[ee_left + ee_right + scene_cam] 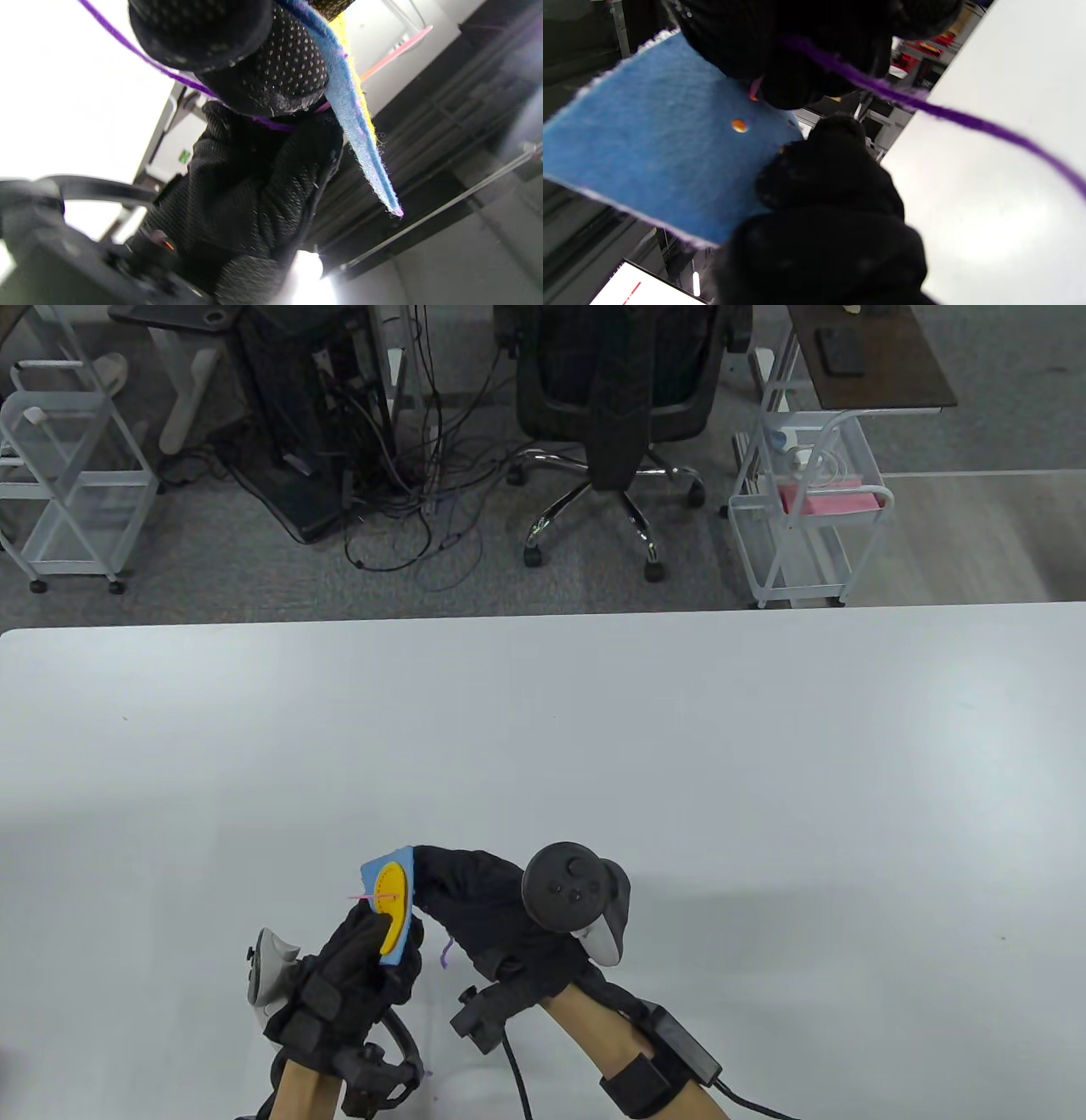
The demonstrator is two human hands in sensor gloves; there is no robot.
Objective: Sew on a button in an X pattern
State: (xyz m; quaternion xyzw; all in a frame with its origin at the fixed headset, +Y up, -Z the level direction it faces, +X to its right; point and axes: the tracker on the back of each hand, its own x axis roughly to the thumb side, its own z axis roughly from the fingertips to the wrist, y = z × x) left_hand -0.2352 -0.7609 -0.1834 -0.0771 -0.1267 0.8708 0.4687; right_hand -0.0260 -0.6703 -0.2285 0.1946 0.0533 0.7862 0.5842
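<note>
Low in the frame's left-centre, above the white counter [594, 729], the left hand [356, 976] is gripping the blue felt [399, 869] with its yellow button [393, 903]. The right hand [484, 899] is pinching the pink needle [365, 897] behind the felt, purple thread [444, 954] trailing below.

Bright even light; both wrist views blurred, glary.

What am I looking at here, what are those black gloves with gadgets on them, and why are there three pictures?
These are a person's hands in sensor gloves, each with a tracker strapped on its back. One camera looks down at the white table; two others sit on the wrists. The left hand grips a blue felt piece with a yellow button on it. A pink needle pokes through the button. The right hand holds the felt's far side, and purple thread trails from it. Nothing else lies on the table.
</note>
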